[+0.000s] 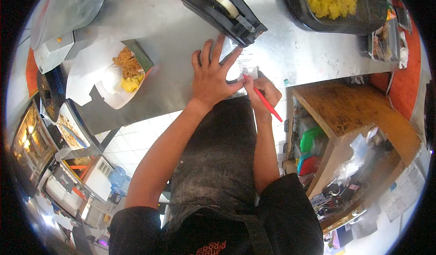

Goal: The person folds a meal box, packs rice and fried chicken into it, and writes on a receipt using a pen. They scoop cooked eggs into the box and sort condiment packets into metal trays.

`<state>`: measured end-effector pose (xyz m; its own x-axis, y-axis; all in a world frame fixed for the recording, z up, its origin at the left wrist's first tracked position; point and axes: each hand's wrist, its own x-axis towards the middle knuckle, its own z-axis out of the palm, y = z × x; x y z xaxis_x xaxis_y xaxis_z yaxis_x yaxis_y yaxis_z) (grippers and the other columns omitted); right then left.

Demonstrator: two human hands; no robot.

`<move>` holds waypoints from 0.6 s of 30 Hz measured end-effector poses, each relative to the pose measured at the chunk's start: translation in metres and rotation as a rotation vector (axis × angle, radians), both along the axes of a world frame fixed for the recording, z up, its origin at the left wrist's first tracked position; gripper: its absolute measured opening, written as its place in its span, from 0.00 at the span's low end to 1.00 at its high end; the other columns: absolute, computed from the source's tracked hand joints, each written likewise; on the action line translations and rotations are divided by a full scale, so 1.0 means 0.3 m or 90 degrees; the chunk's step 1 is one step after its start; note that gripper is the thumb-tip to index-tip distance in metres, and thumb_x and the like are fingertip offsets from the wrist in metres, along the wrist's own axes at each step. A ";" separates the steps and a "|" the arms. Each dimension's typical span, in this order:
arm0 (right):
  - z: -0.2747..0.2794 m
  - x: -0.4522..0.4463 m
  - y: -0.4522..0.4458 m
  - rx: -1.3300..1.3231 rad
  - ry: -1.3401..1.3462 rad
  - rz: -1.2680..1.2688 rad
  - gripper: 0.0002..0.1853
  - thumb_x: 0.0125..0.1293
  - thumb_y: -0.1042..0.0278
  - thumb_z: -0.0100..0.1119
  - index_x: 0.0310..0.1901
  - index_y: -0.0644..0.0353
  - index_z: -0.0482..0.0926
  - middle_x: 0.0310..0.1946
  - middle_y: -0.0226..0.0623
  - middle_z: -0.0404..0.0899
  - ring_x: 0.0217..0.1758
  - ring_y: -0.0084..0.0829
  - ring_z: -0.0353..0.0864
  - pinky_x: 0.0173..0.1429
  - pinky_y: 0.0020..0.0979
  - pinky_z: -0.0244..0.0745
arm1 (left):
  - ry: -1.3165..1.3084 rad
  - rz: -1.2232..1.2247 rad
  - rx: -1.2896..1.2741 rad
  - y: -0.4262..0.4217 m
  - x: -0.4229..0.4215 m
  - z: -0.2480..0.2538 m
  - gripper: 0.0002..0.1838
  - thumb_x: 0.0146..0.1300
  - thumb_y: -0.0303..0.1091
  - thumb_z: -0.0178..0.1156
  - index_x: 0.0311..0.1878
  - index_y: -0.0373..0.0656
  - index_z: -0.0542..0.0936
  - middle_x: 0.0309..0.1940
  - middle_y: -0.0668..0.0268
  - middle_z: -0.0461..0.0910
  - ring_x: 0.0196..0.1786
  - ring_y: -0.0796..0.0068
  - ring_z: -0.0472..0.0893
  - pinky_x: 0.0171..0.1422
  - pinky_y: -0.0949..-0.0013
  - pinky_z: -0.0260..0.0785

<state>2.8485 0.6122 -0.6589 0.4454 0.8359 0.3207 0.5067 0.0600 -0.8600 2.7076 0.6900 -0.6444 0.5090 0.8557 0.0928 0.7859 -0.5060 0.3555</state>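
Note:
My left hand lies flat on the metal table with its fingers spread, thumb and forefinger beside a printed paper slip. A red pen is held in my right hand, its tip down at the slip's lower part. Just beyond the slip stands a black tape dispenser with a roll of tape, close to the left fingertips and covering the slip's top. To the left of my hands, an open paper food box holds white rice, yellow food and a brown fried piece.
At the far right sits a black container with yellow food. A clear-topped white appliance occupies the far left. Below the table's right side is a wooden shelf unit with green and red items. The table's front edge runs near my apron.

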 end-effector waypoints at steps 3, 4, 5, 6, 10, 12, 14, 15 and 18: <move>0.017 0.004 0.003 -0.019 -0.009 -0.031 0.12 0.54 0.82 0.72 0.23 0.62 0.76 0.21 0.38 0.81 0.23 0.26 0.81 0.31 0.27 0.76 | -0.034 0.020 0.022 -0.004 0.009 -0.004 0.39 0.49 0.64 0.67 0.65 0.61 0.77 0.75 0.56 0.59 0.70 0.48 0.61 0.69 0.40 0.50; 0.009 0.005 -0.004 -0.019 -0.009 -0.031 0.12 0.54 0.82 0.72 0.23 0.62 0.76 0.21 0.38 0.81 0.23 0.26 0.81 0.31 0.27 0.76 | -0.035 0.020 0.023 -0.002 0.007 -0.002 0.39 0.49 0.64 0.67 0.65 0.61 0.77 0.75 0.56 0.59 0.70 0.48 0.61 0.69 0.40 0.50; -0.005 0.005 -0.015 -0.020 0.043 -0.103 0.12 0.57 0.81 0.70 0.24 0.61 0.74 0.22 0.38 0.82 0.24 0.24 0.79 0.31 0.25 0.74 | -0.032 0.006 0.010 0.000 0.001 0.002 0.42 0.48 0.68 0.67 0.66 0.61 0.75 0.75 0.55 0.59 0.70 0.47 0.60 0.69 0.39 0.49; -0.008 0.002 -0.019 -0.021 0.096 -0.174 0.13 0.59 0.80 0.69 0.25 0.61 0.72 0.24 0.38 0.82 0.25 0.21 0.76 0.31 0.24 0.73 | -0.028 -0.008 -0.002 0.001 -0.005 0.002 0.46 0.46 0.72 0.67 0.68 0.60 0.74 0.75 0.53 0.58 0.71 0.46 0.60 0.69 0.38 0.48; -0.016 0.071 -0.028 0.057 0.348 -0.356 0.14 0.67 0.75 0.61 0.27 0.59 0.66 0.27 0.33 0.76 0.28 0.21 0.72 0.36 0.26 0.72 | -0.015 -0.010 0.000 0.003 -0.009 -0.002 0.48 0.45 0.75 0.66 0.68 0.60 0.74 0.75 0.54 0.57 0.71 0.46 0.59 0.69 0.38 0.48; -0.005 0.141 0.011 0.111 0.402 -0.409 0.15 0.71 0.69 0.58 0.26 0.57 0.65 0.32 0.34 0.77 0.28 0.19 0.71 0.32 0.23 0.69 | 0.000 -0.012 -0.013 0.003 -0.009 -0.003 0.48 0.45 0.75 0.66 0.68 0.60 0.74 0.75 0.54 0.57 0.71 0.46 0.59 0.69 0.37 0.48; 0.040 0.217 0.021 0.002 0.459 -0.380 0.16 0.71 0.67 0.60 0.26 0.57 0.67 0.26 0.30 0.76 0.26 0.20 0.71 0.30 0.25 0.69 | -0.005 -0.009 -0.009 -0.003 -0.008 -0.012 0.48 0.45 0.75 0.66 0.69 0.60 0.74 0.75 0.54 0.57 0.71 0.46 0.59 0.69 0.37 0.48; 0.070 0.248 0.019 -0.070 0.490 -0.339 0.15 0.71 0.66 0.60 0.26 0.57 0.68 0.25 0.29 0.75 0.25 0.21 0.71 0.31 0.26 0.70 | -0.009 -0.007 -0.001 -0.006 -0.006 -0.016 0.48 0.45 0.75 0.66 0.69 0.60 0.73 0.75 0.54 0.56 0.71 0.46 0.58 0.70 0.37 0.48; 0.105 0.284 0.069 -0.233 0.364 -0.289 0.14 0.70 0.61 0.62 0.29 0.59 0.73 0.22 0.28 0.77 0.24 0.24 0.73 0.36 0.30 0.73 | 0.004 -0.012 -0.008 -0.003 -0.007 -0.017 0.49 0.45 0.75 0.66 0.69 0.60 0.73 0.75 0.54 0.57 0.71 0.46 0.58 0.70 0.36 0.48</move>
